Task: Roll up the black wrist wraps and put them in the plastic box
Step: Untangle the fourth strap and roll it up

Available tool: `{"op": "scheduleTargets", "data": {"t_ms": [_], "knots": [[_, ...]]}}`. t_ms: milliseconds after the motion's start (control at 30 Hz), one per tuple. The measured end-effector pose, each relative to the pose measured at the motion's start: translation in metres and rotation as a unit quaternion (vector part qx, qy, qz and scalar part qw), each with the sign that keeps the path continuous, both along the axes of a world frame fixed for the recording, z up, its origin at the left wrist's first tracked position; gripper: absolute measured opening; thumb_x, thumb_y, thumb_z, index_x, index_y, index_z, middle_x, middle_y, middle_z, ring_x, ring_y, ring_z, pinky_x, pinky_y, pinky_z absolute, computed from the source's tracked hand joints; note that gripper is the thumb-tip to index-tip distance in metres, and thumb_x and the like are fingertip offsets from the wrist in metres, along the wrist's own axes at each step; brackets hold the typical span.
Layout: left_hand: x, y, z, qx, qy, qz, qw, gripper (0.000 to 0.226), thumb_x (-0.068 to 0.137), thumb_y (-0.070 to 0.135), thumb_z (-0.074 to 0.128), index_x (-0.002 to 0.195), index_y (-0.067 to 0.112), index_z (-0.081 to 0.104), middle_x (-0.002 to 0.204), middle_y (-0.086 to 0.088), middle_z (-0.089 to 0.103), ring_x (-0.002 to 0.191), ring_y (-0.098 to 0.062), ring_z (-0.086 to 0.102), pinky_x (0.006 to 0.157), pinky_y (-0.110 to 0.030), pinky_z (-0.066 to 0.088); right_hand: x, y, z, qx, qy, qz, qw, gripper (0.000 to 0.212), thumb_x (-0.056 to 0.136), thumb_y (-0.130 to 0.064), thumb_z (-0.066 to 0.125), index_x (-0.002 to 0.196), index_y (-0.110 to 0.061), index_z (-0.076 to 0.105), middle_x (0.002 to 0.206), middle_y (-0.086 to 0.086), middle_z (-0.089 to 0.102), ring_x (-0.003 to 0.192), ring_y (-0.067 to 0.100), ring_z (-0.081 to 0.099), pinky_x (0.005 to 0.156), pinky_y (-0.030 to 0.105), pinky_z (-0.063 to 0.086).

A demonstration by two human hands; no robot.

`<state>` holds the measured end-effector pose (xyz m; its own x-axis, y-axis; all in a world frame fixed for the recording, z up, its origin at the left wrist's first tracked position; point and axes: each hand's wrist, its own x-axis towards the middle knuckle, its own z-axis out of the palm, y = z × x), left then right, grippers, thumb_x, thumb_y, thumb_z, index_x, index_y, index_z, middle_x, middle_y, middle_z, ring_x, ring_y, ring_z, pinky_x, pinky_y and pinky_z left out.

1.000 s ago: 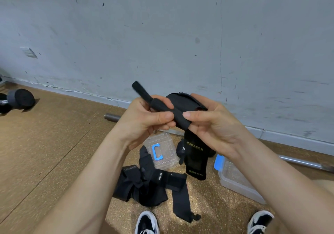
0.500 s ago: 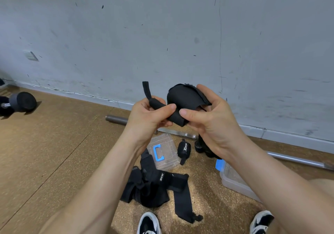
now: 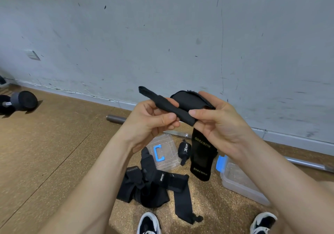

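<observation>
Both hands hold one black wrist wrap (image 3: 201, 154) up in front of the wall. My left hand (image 3: 151, 120) pinches its narrow strap end, which sticks up to the left. My right hand (image 3: 215, 120) grips the padded part, and the printed tail hangs down below it. A heap of loose black wraps (image 3: 153, 185) lies on the floor below. One small rolled wrap (image 3: 184, 150) sits beside the box lid (image 3: 164, 152). The clear plastic box (image 3: 240, 179) with a blue clip stands open at the right.
A steel barbell (image 3: 307, 165) runs along the foot of the grey wall. A black dumbbell (image 3: 19, 102) lies at the far left on the cork floor. My two shoes (image 3: 148, 224) show at the bottom edge.
The wrap's tail, gathered up behind my right hand half a second ago, now hangs down again. The strap end has tipped over to the left.
</observation>
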<state>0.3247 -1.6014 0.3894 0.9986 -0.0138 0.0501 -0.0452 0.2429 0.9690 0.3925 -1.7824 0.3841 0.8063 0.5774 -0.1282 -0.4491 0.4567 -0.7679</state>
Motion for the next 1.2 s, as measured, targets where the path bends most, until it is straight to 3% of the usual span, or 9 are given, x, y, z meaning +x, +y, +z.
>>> {"op": "scheduleTargets", "data": {"t_ms": [100, 233, 433, 567, 633, 733, 900, 1033, 1200], "knots": [[0.002, 0.001, -0.003, 0.015, 0.007, 0.004, 1.0, 0.037, 0.058, 0.026, 0.092, 0.088, 0.013, 0.077, 0.081, -0.012, 0.073, 0.071, -0.019, 0.071, 0.07, -0.026, 0.059, -0.002, 0.002, -0.004, 0.016, 0.008, 0.033, 0.999, 0.083, 0.073, 0.02, 0.065, 0.147, -0.004, 0.037, 0.133, 0.026, 0.058, 0.114, 0.038, 0.065, 0.094, 0.051, 0.055], [0.003, 0.002, -0.006, 0.037, 0.014, -0.018, 0.999, 0.042, 0.061, 0.034, 0.092, 0.091, 0.011, 0.076, 0.1, -0.013, 0.072, 0.099, -0.025, 0.068, 0.096, -0.038, 0.053, -0.005, 0.005, -0.002, 0.0, -0.016, -0.013, 1.0, 0.084, 0.078, 0.026, 0.055, 0.15, -0.011, 0.034, 0.129, 0.024, 0.061, 0.11, 0.038, 0.067, 0.095, 0.054, 0.053], [0.001, 0.005, -0.003, 0.081, 0.037, -0.022, 0.996, 0.055, 0.064, 0.039, 0.09, 0.103, 0.004, 0.071, 0.115, -0.022, 0.068, 0.117, -0.04, 0.061, 0.108, -0.049, 0.045, -0.006, 0.003, 0.003, -0.04, -0.061, -0.068, 0.995, 0.084, 0.078, 0.027, 0.058, 0.149, -0.013, 0.037, 0.126, 0.016, 0.063, 0.104, 0.027, 0.071, 0.087, 0.04, 0.059], [0.002, -0.002, 0.001, 0.102, 0.039, 0.016, 0.994, 0.03, 0.072, 0.01, 0.079, 0.098, -0.001, 0.07, 0.1, -0.018, 0.073, 0.094, -0.03, 0.071, 0.083, -0.035, 0.057, -0.007, 0.004, 0.004, -0.034, -0.067, -0.069, 0.995, 0.085, 0.077, 0.025, 0.059, 0.149, -0.013, 0.037, 0.126, 0.015, 0.063, 0.104, 0.026, 0.071, 0.079, 0.034, 0.061], [0.003, -0.01, 0.003, 0.083, 0.048, 0.069, 0.993, 0.035, 0.067, -0.001, 0.08, 0.099, -0.007, 0.067, 0.094, -0.02, 0.073, 0.088, -0.031, 0.072, 0.071, -0.031, 0.059, -0.008, 0.004, 0.004, -0.034, -0.083, -0.061, 0.994, 0.087, 0.076, 0.023, 0.063, 0.15, -0.014, 0.036, 0.125, 0.013, 0.064, 0.103, 0.024, 0.071, 0.078, 0.033, 0.06], [0.005, -0.02, 0.003, 0.056, 0.046, 0.131, 0.989, 0.038, 0.063, 0.002, 0.075, 0.098, -0.006, 0.063, 0.084, -0.016, 0.07, 0.078, -0.031, 0.072, 0.059, -0.027, 0.058, -0.008, 0.004, 0.005, -0.047, -0.118, -0.058, 0.99, 0.097, 0.072, 0.021, 0.069, 0.153, -0.016, 0.031, 0.132, 0.01, 0.06, 0.109, 0.023, 0.069, 0.087, 0.036, 0.059], [0.004, -0.024, 0.005, 0.044, 0.023, 0.163, 0.985, 0.037, 0.076, -0.017, 0.067, 0.086, 0.015, 0.052, 0.071, -0.007, 0.061, 0.065, -0.028, 0.071, 0.052, -0.03, 0.058, -0.007, 0.006, 0.003, -0.076, -0.157, -0.053, 0.983, 0.108, 0.064, 0.02, 0.076, 0.154, -0.02, 0.03, 0.137, 0.005, 0.056, 0.114, 0.016, 0.066, 0.097, 0.039, 0.055], [0.004, -0.027, 0.003, 0.054, 0.035, 0.17, 0.983, 0.035, 0.076, -0.012, 0.071, 0.083, 0.017, 0.052, 0.068, -0.006, 0.063, 0.059, -0.022, 0.067, 0.048, -0.026, 0.053, -0.006, 0.004, 0.006, -0.114, -0.212, -0.036, 0.97, 0.097, 0.075, 0.021, 0.07, 0.15, -0.027, 0.031, 0.122, -0.005, 0.061, 0.105, 0.003, 0.067, 0.084, 0.026, 0.057], [0.005, -0.032, 0.006, 0.018, 0.092, 0.118, 0.989, 0.018, 0.085, -0.002, 0.062, 0.079, 0.014, 0.059, 0.051, 0.002, 0.05, 0.047, -0.013, 0.045, 0.046, -0.022, 0.045, -0.003, 0.002, 0.007, -0.102, -0.18, -0.009, 0.978, 0.09, 0.077, 0.026, 0.063, 0.149, -0.02, 0.035, 0.13, 0.008, 0.06, 0.102, 0.016, 0.071, 0.077, 0.031, 0.059]]}}
